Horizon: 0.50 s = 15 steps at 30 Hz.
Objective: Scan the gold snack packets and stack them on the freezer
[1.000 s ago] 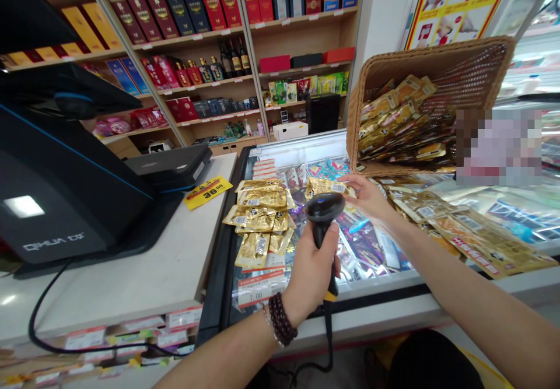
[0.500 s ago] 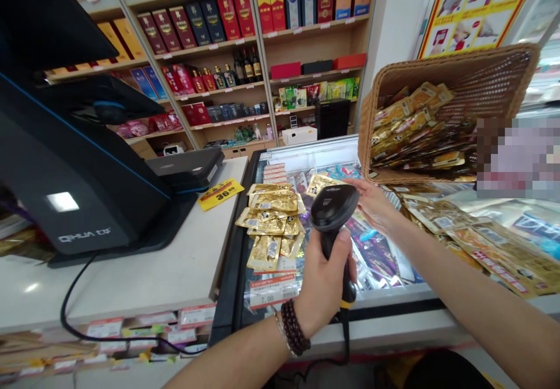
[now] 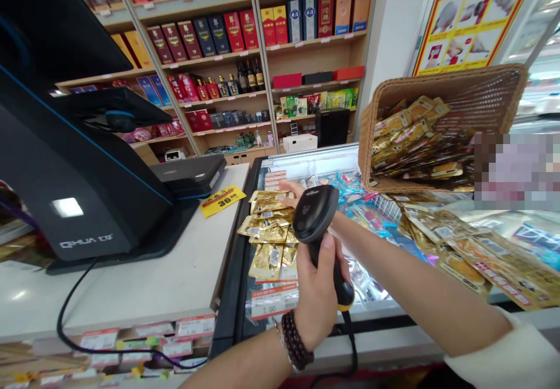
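Over the counter (image 3: 237, 284), left hand (image 3: 318, 287) grips scanner (image 3: 315, 213); right hand (image 3: 294, 191), part-hidden, touches piled gold packets (image 3: 268, 230), its grip unclear.

A glass-topped counter (image 3: 238, 272) with a black frame carries a pile of overlapping gold packets (image 3: 266, 231) near its left edge. A price label (image 3: 273, 300) shows at the pile's near end, perhaps on the glass, perhaps just under it. Toward the right, a wicker basket (image 3: 366, 144) sits with its opening tipped forward, and larger gold packages (image 3: 494, 249) lie spread in front of it. The adjoining white counter (image 3: 188, 260) holds a black terminal (image 3: 87, 173), a flat black device (image 3: 192, 173) and a yellow price tag (image 3: 223, 200) near the edge.
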Available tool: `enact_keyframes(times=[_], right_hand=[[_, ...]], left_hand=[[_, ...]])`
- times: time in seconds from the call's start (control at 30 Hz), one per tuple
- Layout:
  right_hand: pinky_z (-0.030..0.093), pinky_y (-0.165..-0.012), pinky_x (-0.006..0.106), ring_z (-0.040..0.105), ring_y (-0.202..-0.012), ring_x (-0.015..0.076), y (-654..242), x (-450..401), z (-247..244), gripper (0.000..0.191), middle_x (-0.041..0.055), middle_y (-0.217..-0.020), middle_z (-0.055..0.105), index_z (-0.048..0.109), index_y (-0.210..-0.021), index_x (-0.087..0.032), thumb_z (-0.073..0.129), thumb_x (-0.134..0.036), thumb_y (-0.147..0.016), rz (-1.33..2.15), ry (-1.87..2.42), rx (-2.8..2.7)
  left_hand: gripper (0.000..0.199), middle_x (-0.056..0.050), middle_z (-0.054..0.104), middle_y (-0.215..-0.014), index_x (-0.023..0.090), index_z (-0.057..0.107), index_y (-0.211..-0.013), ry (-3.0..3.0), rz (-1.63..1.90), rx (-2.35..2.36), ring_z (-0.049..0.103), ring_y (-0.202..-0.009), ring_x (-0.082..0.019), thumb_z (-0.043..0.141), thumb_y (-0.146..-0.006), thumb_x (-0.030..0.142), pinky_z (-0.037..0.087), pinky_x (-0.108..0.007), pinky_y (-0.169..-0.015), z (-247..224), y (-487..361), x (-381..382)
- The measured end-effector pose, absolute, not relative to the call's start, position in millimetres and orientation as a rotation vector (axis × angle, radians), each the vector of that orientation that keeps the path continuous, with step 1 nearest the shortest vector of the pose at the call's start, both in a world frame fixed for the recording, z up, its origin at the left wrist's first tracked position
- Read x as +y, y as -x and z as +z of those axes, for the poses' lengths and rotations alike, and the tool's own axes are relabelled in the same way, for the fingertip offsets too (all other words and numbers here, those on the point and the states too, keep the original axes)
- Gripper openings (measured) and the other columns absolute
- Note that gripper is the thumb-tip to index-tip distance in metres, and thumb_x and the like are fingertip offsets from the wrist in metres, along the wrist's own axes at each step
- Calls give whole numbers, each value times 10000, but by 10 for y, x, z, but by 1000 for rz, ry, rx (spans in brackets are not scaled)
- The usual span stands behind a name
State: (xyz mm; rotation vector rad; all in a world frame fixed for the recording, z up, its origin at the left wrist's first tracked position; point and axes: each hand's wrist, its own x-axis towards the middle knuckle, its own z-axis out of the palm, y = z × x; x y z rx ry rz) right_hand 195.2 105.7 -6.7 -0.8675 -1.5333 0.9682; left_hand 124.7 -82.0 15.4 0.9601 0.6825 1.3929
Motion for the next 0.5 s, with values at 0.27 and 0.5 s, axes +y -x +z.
enact_keyframes(times=[0.27,0.5], right_hand=[[415,-1226,541,621,-1363,332,-2941,632,34,385,99,-1385,727,739,-1227,-249,677,-425,-891,409,1189,-1594],[508,-1075,521,695,-1233,416,-4840,-275,-116,585,254,-1291,743,693,-1257,-156,866,-411,-760,24,2138,-1370]], left_hand=[[619,62,550,-664,212,538,-829,-959,1388,661,468,-469,-59,786,-773,776,403,-190,-459,169,-1238,-820],[555,59,571,-694,214,538,-844,-1031,1357,677,502,-467,-62,765,-833,720,412,-203,-457,170,-1257,-810]])
